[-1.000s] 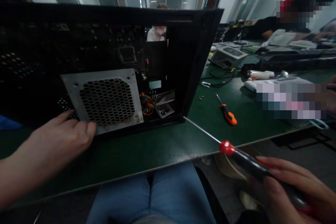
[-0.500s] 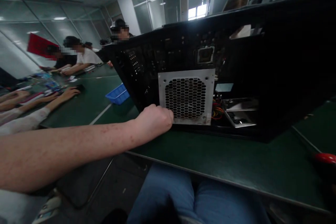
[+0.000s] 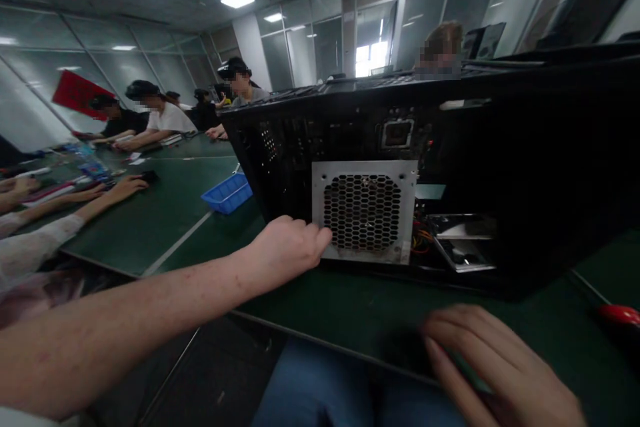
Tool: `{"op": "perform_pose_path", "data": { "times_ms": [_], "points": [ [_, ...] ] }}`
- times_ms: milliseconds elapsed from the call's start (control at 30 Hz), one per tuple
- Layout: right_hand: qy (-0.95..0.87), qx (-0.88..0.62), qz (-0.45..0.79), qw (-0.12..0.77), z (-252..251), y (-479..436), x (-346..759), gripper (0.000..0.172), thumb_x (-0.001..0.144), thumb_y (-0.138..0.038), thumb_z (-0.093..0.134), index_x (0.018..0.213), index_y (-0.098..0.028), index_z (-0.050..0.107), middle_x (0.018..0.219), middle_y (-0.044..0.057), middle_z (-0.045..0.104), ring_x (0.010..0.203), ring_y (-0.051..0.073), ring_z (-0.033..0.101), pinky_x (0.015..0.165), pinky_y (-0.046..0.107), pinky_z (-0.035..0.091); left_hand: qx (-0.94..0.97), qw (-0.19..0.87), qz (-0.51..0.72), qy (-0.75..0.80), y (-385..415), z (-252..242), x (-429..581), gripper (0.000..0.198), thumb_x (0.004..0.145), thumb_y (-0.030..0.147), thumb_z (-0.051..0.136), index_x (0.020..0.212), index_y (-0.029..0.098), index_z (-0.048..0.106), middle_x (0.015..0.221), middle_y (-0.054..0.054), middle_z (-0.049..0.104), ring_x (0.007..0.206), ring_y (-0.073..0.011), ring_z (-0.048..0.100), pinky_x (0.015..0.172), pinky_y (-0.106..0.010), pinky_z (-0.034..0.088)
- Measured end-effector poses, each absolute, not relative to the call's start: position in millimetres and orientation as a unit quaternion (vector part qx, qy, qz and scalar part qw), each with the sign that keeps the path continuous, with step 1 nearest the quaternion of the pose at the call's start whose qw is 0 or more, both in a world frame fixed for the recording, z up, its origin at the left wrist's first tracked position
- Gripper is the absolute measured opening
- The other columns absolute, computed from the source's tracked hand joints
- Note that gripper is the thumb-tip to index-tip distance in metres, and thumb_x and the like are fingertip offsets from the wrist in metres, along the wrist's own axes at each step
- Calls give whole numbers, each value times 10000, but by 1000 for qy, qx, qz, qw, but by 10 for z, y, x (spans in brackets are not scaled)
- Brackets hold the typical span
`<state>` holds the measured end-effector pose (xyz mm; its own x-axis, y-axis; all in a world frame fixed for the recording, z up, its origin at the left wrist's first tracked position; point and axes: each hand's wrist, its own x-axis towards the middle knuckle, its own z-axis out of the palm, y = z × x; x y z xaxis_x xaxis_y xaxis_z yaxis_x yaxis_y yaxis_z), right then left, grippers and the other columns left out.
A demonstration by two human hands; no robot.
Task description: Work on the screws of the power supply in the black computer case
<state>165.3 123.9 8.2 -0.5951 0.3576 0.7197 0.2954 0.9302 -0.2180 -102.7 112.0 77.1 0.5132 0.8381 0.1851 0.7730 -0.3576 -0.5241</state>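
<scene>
A black computer case (image 3: pixel 500 167) lies open on the green table (image 3: pixel 350 310), with its grey power supply (image 3: pixel 364 211) facing me. My left hand (image 3: pixel 290 247) reaches across, fingers curled together against the power supply's lower left corner. At the near table edge my right hand (image 3: pixel 493 360) lies with fingers stretched out and nothing in it, slightly blurred. The red handle of a screwdriver (image 3: pixel 617 315) lies on the table to its right, apart from the hand.
A blue tray (image 3: pixel 227 192) sits on the table left of the case. Several other people sit along the left side, their hands (image 3: pixel 123 188) on the table. Another person (image 3: pixel 440 47) is behind the case. My legs in jeans (image 3: pixel 320 393) are under the table edge.
The view swung left. My right hand no longer holds the screwdriver, which now lies at the right, and rests flat on the table edge. My left hand stays at the power supply.
</scene>
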Motion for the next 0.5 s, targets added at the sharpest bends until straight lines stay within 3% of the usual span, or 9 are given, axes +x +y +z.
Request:
{"op": "perform_pose_path", "data": {
  "times_ms": [100, 267, 367, 500],
  "points": [
    [-900, -165, 72, 398, 237, 1358, 1218, 123, 943, -173, 388, 916, -158, 507, 867, 6, 519, 828, 89, 495, 723, 201, 434, -788, 239, -89, -561, 955, 677, -1135, 138, 818, 279, 507, 863, 151, 531, 732, -25, 612, 638, -179, 605, 529, -290, 466],
    [-912, -179, 7, 369, 232, 1655, 749, 113, 918, -171, 451, 983, -154, 541, 927, 8, 526, 843, 130, 489, 727, 249, 418, -647, 93, -363, -664, 711, 249, -1194, 176, 795, 239, 534, 955, 167, 522, 777, -4, 570, 660, -114, 551, 573, -223, 458],
    [-925, -165, -75, 334, 215, 1724, 606, 108, 904, -170, 489, 981, -150, 563, 925, 16, 523, 818, 151, 476, 658, 258, 384, -600, 18, -432, -673, 684, 9, -1139, 241, 795, 209, 534, 1032, 175, 506, 874, -22, 566, 730, -114, 545, 611, -223, 462],
    [-937, -150, -163, 271, 320, 1722, 531, 107, 823, -105, 565, 922, -141, 587, 826, 18, 505, 747, 165, 462, 575, 259, 332, -623, -60, -433, -649, 763, -124, -1066, 300, 785, 176, 540, 1081, 177, 492, 979, -40, 546, 842, -131, 531, 718, -260, 460]
  ]
}}
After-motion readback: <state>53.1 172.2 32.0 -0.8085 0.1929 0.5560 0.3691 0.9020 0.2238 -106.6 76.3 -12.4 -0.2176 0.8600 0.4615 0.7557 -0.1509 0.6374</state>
